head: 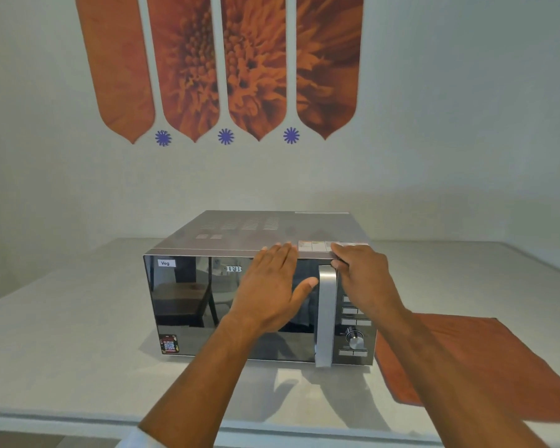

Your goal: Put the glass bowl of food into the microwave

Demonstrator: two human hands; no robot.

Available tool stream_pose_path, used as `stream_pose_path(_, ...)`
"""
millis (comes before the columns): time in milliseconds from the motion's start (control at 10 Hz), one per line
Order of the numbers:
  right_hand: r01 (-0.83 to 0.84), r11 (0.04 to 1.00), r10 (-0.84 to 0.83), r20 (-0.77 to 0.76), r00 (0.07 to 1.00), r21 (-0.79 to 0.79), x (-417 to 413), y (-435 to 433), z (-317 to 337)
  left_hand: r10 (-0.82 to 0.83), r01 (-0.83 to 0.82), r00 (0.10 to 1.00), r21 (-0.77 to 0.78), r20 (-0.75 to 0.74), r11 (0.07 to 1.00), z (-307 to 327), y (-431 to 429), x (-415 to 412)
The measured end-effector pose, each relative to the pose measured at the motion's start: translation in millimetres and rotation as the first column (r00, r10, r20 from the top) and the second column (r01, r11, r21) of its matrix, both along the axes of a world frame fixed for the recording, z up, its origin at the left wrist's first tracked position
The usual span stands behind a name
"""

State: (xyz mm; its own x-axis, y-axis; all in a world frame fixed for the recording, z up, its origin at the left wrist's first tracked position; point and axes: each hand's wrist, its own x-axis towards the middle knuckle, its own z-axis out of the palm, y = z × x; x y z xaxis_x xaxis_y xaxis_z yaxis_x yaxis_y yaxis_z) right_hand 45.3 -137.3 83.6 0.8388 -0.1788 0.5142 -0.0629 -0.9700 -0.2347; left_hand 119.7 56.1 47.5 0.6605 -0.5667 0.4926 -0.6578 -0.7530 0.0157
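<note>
A silver and black microwave stands on the pale counter, its mirrored door closed. My left hand lies flat against the door glass, fingers spread, fingertips at the top edge. My right hand curls its fingers around the top of the vertical silver door handle. No glass bowl of food is in view.
An orange cloth lies on the counter to the right of the microwave. The control panel with a round knob sits right of the handle. A wall with orange flower panels rises behind. The counter's front edge runs along the bottom.
</note>
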Motion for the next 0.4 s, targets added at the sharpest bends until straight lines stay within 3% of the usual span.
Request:
stream_pose_path(100,0.008,1.000,-0.008,-0.052,0.999,0.013,-0.7,0.2,0.0,0.010,-0.010,1.000,-0.004,0.011,1.000,-5.0,-0.6,1.2)
stream_pose_path(300,0.040,0.991,-0.042,-0.017,0.999,-0.129,-14.8,9.1,8.2,0.044,-0.044,0.999,-0.007,0.011,0.999,-5.0,-4.0,-3.6)
stream_pose_path(400,0.016,0.994,-0.016,0.005,1.000,-0.111,-18.1,13.2,16.8,0.058,-0.057,0.998,-0.037,0.025,0.998,-3.6,-9.9,-1.7)
